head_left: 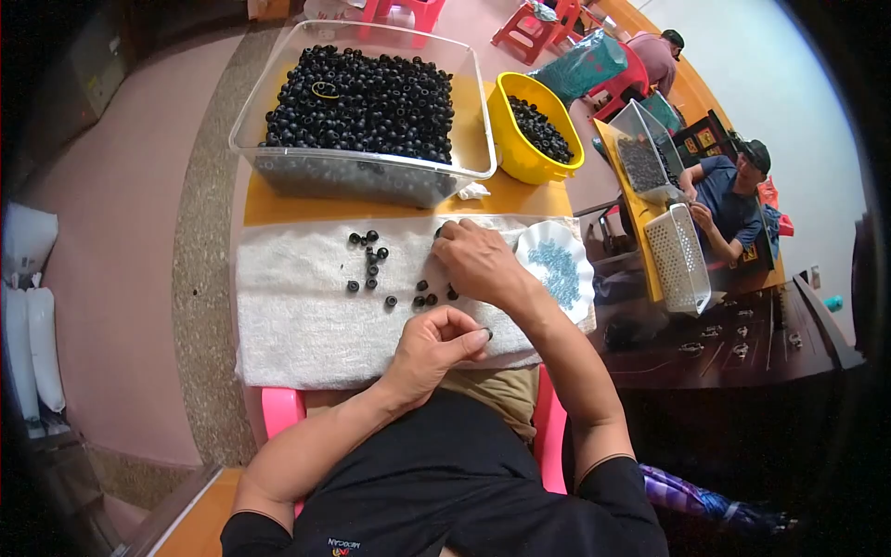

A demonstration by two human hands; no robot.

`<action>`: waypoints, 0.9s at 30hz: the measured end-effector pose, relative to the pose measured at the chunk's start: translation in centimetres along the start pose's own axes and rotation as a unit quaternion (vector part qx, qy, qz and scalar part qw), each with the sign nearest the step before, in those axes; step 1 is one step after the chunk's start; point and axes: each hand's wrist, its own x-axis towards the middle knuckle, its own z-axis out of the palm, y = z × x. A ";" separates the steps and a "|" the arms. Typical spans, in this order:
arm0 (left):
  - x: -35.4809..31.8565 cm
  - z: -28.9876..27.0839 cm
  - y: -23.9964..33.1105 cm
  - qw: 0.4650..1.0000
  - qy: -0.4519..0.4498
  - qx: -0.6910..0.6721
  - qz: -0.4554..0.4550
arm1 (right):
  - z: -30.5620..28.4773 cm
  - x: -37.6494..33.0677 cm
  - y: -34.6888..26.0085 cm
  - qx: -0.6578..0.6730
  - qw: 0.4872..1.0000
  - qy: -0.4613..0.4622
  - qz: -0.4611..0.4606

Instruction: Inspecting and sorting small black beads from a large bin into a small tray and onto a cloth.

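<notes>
My left hand (434, 349) is closed near the towel's front edge, thumb and forefinger pinching a small black round piece (487, 334). Farther out, my right hand (478, 263) reaches down to the white towel (297, 320) with its fingers together. A dark bit of another black piece shows at those fingertips, mostly hidden by them. Several loose black pieces (372, 271), round with a hole, lie on the towel left of my right hand. Close to its wrist is a white scalloped dish (582, 307) with small clear bluish pieces (555, 269).
Beyond the towel stands a clear plastic bin (371, 160) full of black pieces. A yellow basin (520, 167) beside it holds more. At right, a person (729, 200) sits by a white perforated basket (677, 260) and another clear bin (640, 153). A pink chair (283, 408) is under me.
</notes>
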 end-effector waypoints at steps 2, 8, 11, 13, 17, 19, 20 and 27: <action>0.0 0.1 0.0 1.000 -0.001 0.000 0.000 | 0.6 0.0 0.1 -0.031 0.999 0.005 -0.027; -0.1 0.0 -0.1 1.000 0.004 0.009 -0.003 | 0.7 -0.4 -0.1 -0.059 0.997 0.023 -0.052; -0.1 -0.1 -0.2 1.000 0.006 -0.002 -0.005 | 0.3 -0.7 0.0 -0.036 0.997 0.039 -0.050; 0.0 -0.2 -0.3 1.000 0.007 -0.008 -0.005 | 0.0 -1.4 0.0 0.028 0.996 0.079 -0.043; 0.1 -0.1 0.0 0.999 0.029 -0.016 -0.005 | -0.4 -3.3 0.4 0.266 0.950 0.160 -0.041; 0.2 -0.1 0.1 0.999 0.037 -0.018 -0.007 | -0.6 -4.6 0.0 0.322 0.936 0.143 -0.020; 0.2 -0.1 0.1 0.999 0.042 -0.020 -0.005 | -0.8 -5.3 -0.4 0.376 0.918 0.126 0.001; 0.3 -0.3 -0.5 0.997 0.013 0.068 0.023 | -1.9 -8.0 -1.7 0.407 0.908 0.086 0.043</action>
